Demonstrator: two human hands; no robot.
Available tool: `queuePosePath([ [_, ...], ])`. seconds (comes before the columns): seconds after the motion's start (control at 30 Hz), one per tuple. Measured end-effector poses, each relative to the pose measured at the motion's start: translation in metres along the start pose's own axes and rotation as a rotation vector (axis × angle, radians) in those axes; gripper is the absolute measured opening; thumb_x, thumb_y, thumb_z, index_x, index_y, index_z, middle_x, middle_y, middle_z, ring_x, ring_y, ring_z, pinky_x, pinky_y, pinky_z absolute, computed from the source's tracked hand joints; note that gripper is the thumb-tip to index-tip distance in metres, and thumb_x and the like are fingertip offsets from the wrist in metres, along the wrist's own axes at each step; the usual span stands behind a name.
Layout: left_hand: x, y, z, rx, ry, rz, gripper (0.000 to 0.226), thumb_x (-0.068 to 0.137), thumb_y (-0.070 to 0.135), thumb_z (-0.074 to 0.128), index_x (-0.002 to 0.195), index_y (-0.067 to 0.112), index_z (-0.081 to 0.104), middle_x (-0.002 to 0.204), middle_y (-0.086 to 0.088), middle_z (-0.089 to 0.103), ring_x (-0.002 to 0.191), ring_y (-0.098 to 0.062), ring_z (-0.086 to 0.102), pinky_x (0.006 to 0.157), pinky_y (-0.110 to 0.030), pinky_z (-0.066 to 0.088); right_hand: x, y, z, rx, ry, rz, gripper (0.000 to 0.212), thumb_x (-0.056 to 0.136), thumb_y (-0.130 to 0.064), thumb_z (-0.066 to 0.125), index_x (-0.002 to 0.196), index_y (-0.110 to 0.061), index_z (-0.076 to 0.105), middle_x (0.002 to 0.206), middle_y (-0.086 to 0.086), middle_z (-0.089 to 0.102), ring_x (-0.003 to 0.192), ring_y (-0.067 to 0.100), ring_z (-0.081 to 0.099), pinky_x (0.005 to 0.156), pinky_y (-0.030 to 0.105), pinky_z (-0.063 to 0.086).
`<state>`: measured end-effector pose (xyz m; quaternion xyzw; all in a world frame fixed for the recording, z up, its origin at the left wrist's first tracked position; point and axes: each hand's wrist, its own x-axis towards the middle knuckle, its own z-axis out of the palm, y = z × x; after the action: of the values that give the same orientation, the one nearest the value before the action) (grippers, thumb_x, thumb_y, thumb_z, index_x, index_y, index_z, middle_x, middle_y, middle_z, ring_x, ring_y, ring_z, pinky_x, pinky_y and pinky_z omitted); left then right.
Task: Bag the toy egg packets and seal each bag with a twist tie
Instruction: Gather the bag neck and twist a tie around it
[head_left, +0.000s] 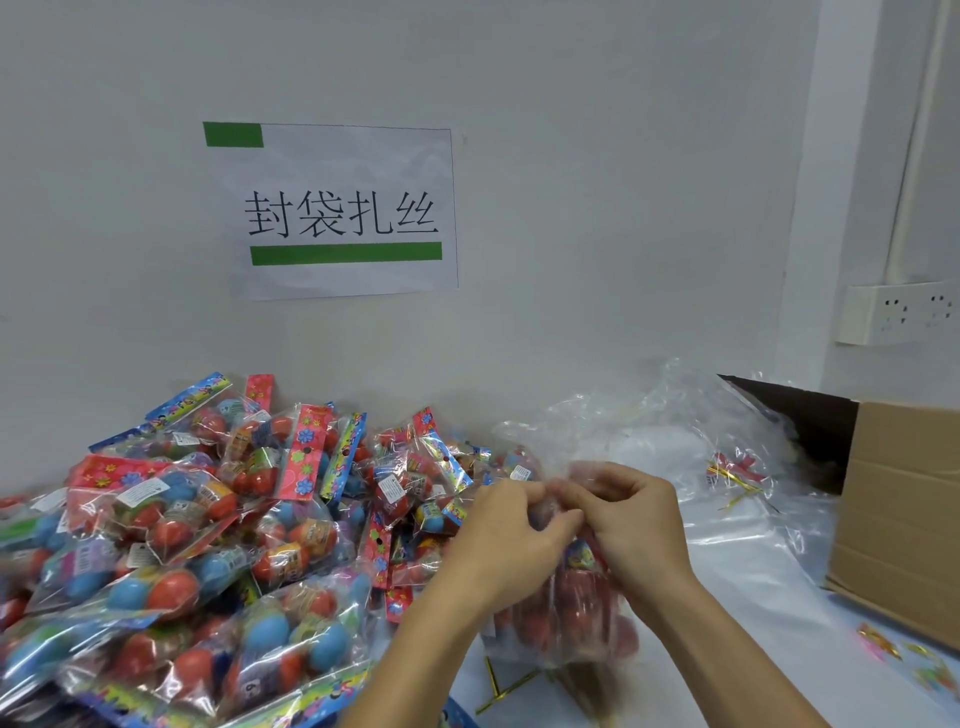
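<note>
Nearest, gold twist ties (506, 688) are lying on the table (737, 582), just below a clear bag (566, 613) filled with red toy eggs. Above it, the left hand (501, 545) and right hand (636, 530) are meeting at the bag's gathered neck, fingers (563, 519) curled and pinching the plastic; whether a tie is between them I cannot tell. Left of the hands, a heap of toy egg packets (208, 519) is spreading across the table. Right, a cardboard box (904, 509) is standing beside loose clear bags (675, 431). Farther off, a paper sign (343, 213) is hanging on the wall.
</note>
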<state>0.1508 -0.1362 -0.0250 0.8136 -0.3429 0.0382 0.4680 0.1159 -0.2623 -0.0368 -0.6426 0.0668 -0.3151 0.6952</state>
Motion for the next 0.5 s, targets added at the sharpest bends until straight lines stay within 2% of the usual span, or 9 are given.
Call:
queuePosePath([
  [0.03,0.000,0.000,0.001,-0.013,0.018,0.001,0.022,0.093,0.028,0.065,0.082,0.010,0.070,0.063,-0.004,0.058,0.058,-0.015,0.051,0.060,-0.033,0.043,0.001,-0.002,-0.001,0.021,-0.013,0.011,0.012,0.079,0.000,0.079,0.075,-0.012,0.078,0.079,0.013,0.077,0.073,0.024,0.074,0.063,0.030,0.060],
  [0.1,0.001,-0.003,0.001,-0.053,0.099,-0.006,0.025,0.090,0.025,0.071,0.068,0.018,0.065,0.056,0.007,0.056,0.054,-0.007,0.047,0.054,-0.027,0.040,0.002,-0.006,-0.003,0.097,-0.105,0.054,0.018,0.088,0.002,0.069,0.076,-0.008,0.079,0.081,0.020,0.075,0.074,0.025,0.072,0.067,0.031,0.060],
  [0.17,0.001,-0.006,0.002,-0.065,0.175,-0.019,0.024,0.089,0.025,0.073,0.069,0.014,0.067,0.058,0.003,0.061,0.054,-0.007,0.047,0.055,-0.033,0.043,0.000,-0.011,-0.004,0.176,-0.234,0.083,0.026,0.091,0.003,0.062,0.081,-0.011,0.081,0.082,0.019,0.075,0.076,0.025,0.073,0.070,0.029,0.060],
  [0.23,0.001,-0.007,0.007,-0.080,0.253,-0.036,0.023,0.090,0.026,0.071,0.071,0.012,0.070,0.058,0.000,0.062,0.053,-0.009,0.048,0.055,-0.036,0.044,-0.002,-0.014,-0.003,0.085,-0.303,0.017,0.020,0.090,-0.003,0.067,0.086,-0.016,0.082,0.086,0.014,0.077,0.081,0.023,0.074,0.071,0.027,0.058],
  [0.3,0.001,-0.008,0.012,-0.078,0.306,-0.055,0.023,0.089,0.020,0.067,0.068,0.013,0.071,0.051,0.002,0.056,0.048,-0.008,0.043,0.050,-0.033,0.039,-0.004,-0.015,-0.002,-0.074,-0.339,-0.073,0.015,0.088,-0.009,0.072,0.080,-0.019,0.080,0.083,0.008,0.078,0.080,0.018,0.075,0.068,0.023,0.056],
  [0.4,0.000,-0.008,0.018,-0.022,0.212,-0.033,0.030,0.087,0.007,0.058,0.062,0.019,0.068,0.049,0.004,0.058,0.044,-0.005,0.042,0.048,-0.023,0.035,0.002,-0.011,-0.006,-0.256,-0.276,-0.126,0.032,0.085,-0.013,0.076,0.055,-0.014,0.065,0.059,0.007,0.067,0.055,0.013,0.063,0.052,0.018,0.048],
  [0.47,0.000,-0.008,0.020,0.010,0.151,-0.005,0.043,0.091,0.007,0.055,0.053,0.027,0.055,0.044,0.010,0.049,0.043,-0.006,0.039,0.047,-0.019,0.029,0.005,-0.012,-0.012,-0.294,-0.232,-0.134,0.030,0.084,-0.016,0.077,0.058,-0.008,0.066,0.055,0.006,0.061,0.050,0.011,0.054,0.048,0.017,0.042],
  [0.5,0.001,-0.009,0.021,0.016,0.128,0.011,0.045,0.093,0.009,0.054,0.052,0.027,0.052,0.044,0.011,0.047,0.044,-0.006,0.037,0.048,-0.020,0.028,0.006,-0.013,-0.014,-0.243,-0.230,-0.120,0.023,0.084,-0.015,0.076,0.064,-0.006,0.070,0.058,0.006,0.064,0.051,0.011,0.055,0.048,0.017,0.041],
])
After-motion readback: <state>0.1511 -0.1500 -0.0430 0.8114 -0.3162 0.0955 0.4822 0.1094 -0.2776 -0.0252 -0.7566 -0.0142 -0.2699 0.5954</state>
